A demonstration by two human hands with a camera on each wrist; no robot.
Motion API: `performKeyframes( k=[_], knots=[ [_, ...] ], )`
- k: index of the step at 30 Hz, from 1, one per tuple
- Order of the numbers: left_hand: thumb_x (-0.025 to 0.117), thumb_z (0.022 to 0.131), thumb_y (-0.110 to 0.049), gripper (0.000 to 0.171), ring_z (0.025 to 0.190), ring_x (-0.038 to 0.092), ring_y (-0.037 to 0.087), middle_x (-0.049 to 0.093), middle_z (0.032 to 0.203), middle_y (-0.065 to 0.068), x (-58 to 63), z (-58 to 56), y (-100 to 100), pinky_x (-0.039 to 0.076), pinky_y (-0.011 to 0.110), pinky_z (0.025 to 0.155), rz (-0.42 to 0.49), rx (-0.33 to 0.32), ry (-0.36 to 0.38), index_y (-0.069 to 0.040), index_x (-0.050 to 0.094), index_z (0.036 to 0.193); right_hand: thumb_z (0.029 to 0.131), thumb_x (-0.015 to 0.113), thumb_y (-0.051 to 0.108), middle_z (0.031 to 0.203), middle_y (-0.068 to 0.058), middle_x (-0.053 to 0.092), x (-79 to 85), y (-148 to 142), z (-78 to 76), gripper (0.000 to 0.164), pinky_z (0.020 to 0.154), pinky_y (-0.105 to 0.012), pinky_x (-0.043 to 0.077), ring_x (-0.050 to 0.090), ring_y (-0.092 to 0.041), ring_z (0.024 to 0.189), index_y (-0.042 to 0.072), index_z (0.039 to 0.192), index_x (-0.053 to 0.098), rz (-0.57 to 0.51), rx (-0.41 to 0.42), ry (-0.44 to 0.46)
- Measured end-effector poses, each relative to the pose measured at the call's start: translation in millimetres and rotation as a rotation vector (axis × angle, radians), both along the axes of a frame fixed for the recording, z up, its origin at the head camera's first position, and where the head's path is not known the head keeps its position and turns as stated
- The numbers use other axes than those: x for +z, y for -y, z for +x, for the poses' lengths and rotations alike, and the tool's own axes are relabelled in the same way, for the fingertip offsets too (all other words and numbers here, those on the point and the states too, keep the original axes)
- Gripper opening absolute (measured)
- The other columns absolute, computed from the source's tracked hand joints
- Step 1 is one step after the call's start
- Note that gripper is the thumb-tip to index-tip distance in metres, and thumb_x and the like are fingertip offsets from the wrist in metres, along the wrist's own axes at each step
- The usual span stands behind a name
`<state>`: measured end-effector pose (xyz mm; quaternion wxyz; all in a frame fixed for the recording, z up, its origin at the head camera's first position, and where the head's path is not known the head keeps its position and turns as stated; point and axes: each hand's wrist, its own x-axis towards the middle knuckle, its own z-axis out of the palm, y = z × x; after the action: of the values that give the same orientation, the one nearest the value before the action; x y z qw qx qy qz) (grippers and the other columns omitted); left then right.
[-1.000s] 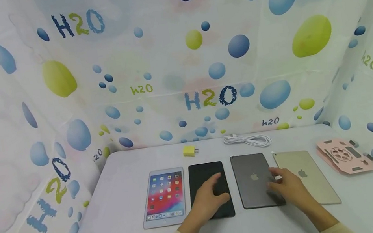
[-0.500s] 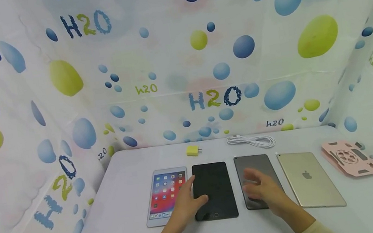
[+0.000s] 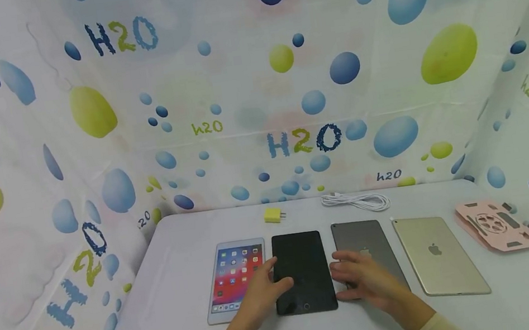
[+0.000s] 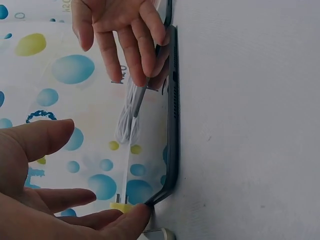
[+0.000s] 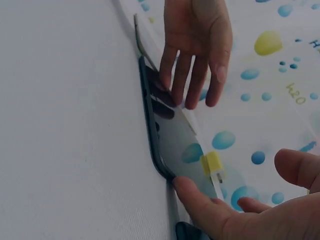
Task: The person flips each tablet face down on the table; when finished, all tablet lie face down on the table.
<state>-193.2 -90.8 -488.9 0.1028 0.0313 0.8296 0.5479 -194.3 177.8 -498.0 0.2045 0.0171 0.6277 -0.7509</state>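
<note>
A black tablet (image 3: 302, 272) lies screen up on the white table, its screen dark. My left hand (image 3: 260, 295) is at its left edge, fingers extended and thumb over the screen. My right hand (image 3: 369, 280) is at its right edge, partly covering a dark grey tablet (image 3: 373, 234) that lies back up. In the left wrist view, a finger (image 4: 132, 222) of the left hand meets the corner of the black tablet (image 4: 172, 125). In the right wrist view, a finger (image 5: 190, 192) of the right hand meets the opposite corner.
A white tablet (image 3: 229, 271) with its screen lit lies left, a gold tablet (image 3: 442, 258) back up to the right. Behind are a yellow charger plug (image 3: 272, 215) and a coiled white cable (image 3: 358, 201). A pink case-like item (image 3: 496, 225) sits far right.
My right hand has moved left from the dark grey tablet's right edge to the black tablet's right edge. My left hand has shifted from over the black tablet to its left edge.
</note>
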Motion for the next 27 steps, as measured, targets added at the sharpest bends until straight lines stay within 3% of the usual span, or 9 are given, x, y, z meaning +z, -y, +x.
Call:
performKeyframes(
  k=[7,15,22,27],
  knots=[
    [0.076,0.090,-0.022,0.072,0.140,0.042,0.049,0.043,0.153,0.028,-3.6,-4.8,1.2,0.047,0.058,0.105,0.033,0.009,0.046,0.002,0.044,0.150,0.104,0.054,0.024,0.149,-0.031,0.044,-3.8,6.0,1.5,0.061,0.090,-0.057,0.056,0.043,-0.046,0.139,-0.005,0.152,0.030,0.007,-0.030,0.016],
    [0.077,0.089,-0.025,0.075,0.138,0.043,0.050,0.043,0.153,0.029,0.4,-8.8,2.2,0.047,0.061,0.104,0.030,-0.030,0.059,0.002,0.044,0.150,0.103,0.055,0.021,0.149,-0.032,0.041,-0.7,6.7,2.8,0.063,0.090,-0.057,0.056,0.045,-0.047,0.136,-0.005,0.153,0.028,0.017,-0.023,0.001],
    [0.075,0.091,-0.021,0.074,0.136,0.045,0.045,0.041,0.153,0.029,-1.1,-10.3,2.9,0.050,0.056,0.103,0.206,-0.024,0.151,0.002,0.041,0.152,0.103,0.056,0.015,0.123,-0.010,0.063,-3.0,1.6,1.5,0.064,0.084,-0.037,0.054,0.064,-0.020,0.105,-0.012,0.152,0.024,-0.042,0.001,-0.006],
    [0.075,0.092,-0.020,0.074,0.134,0.048,0.044,0.041,0.153,0.029,1.0,-10.2,-0.7,0.055,0.053,0.098,0.291,-0.035,0.210,-0.003,0.039,0.155,0.103,0.056,0.010,0.120,-0.006,0.068,1.4,1.4,0.0,0.064,0.089,-0.033,0.056,0.066,-0.016,0.106,-0.016,0.152,0.024,-0.139,0.027,0.000]
  ],
)
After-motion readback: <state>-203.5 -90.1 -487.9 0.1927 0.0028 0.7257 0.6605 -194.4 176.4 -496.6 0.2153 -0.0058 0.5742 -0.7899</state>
